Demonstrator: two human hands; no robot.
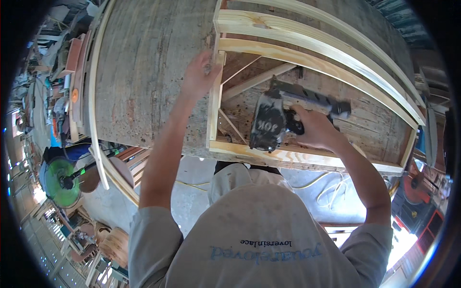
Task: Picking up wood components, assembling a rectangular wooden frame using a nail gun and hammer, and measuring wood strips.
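Gripping a dark pneumatic nail gun (pixel 273 122) by its handle, the right hand (pixel 314 127) sits near the middle of the view, at about three o'clock from the tool's head. The gun's body points toward seven o'clock, its nose down close to the near rail of a pale wooden frame (pixel 312 50) lying on the workbench (pixel 144 72). The left hand (pixel 199 72) is at ten o'clock from the gun, fingers wrapped over the frame's left upright, pressing it in place. Inside the frame thin diagonal slats cross at the left corner. The frame fills the view from twelve to four o'clock; the bench's worn, stained top runs on toward eleven o'clock. A green standing fan (pixel 60 182) is at eight o'clock on the floor, and a yellow cord (pixel 317 180) trails below the bench edge at five o'clock.
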